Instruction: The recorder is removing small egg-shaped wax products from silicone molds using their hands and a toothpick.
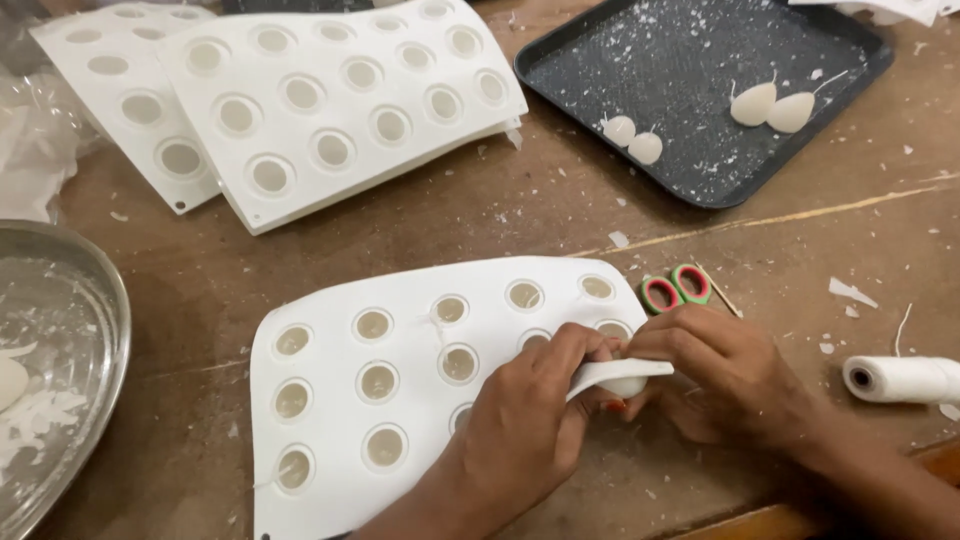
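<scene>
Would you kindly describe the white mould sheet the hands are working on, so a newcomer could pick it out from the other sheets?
On the brown wooden table, look at the near edge, below the stacked white moulds. The mould sheet lies alone and flat, its lower right corner bent up between the left hand and right hand. Its cavities look filled with wax.

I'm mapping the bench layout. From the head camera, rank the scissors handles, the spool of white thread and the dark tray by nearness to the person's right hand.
From the right hand:
1. Scissors handles, red and green, just above it.
2. Spool of white thread, to its right.
3. Dark tray, far top right.
</scene>
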